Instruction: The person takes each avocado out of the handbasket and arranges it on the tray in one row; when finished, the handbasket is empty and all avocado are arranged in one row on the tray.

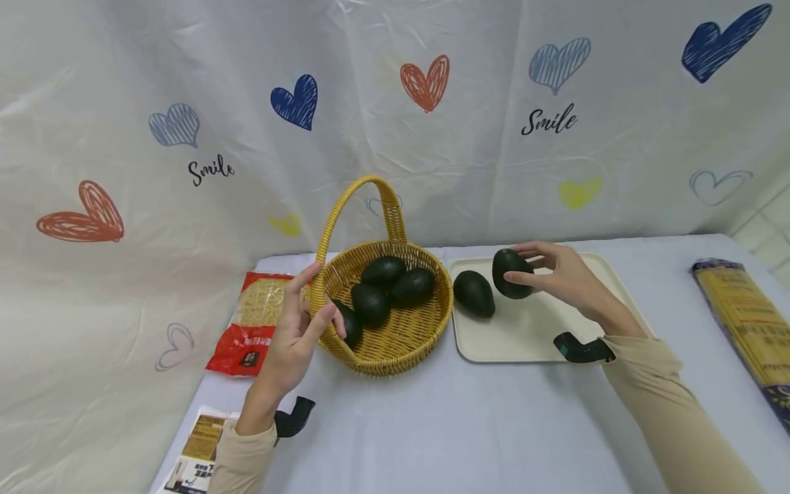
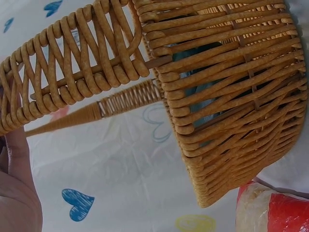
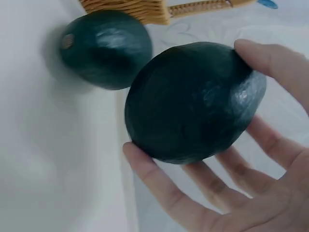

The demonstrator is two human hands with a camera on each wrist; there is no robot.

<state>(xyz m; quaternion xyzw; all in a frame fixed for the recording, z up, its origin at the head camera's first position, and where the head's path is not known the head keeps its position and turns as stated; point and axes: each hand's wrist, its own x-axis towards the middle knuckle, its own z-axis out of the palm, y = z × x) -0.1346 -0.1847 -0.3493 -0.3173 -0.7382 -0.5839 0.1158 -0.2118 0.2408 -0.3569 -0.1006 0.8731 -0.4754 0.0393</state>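
Observation:
My right hand (image 1: 564, 278) pinches a dark green avocado (image 1: 510, 273) between thumb and fingers, over the left part of a cream tray (image 1: 524, 346). In the right wrist view the held avocado (image 3: 193, 104) is gripped at its sides. Another avocado (image 1: 474, 293) lies on the tray, near its left edge. Just left of the tray stands a yellow wicker basket (image 1: 401, 357), with several avocados (image 1: 384, 272) inside. My left hand (image 1: 296, 339) holds the basket's handle at its near left base, partly hiding one avocado. Only part of the left hand (image 2: 17, 188) shows in the left wrist view.
Behind the basket's left side lies a red-and-clear food packet (image 1: 247, 336). A printed leaflet or packet (image 1: 197, 453) is at the table's lower left. To the right lies a long yellow package (image 1: 747, 322). A white cloth with printed hearts (image 1: 426, 82) hangs behind the table.

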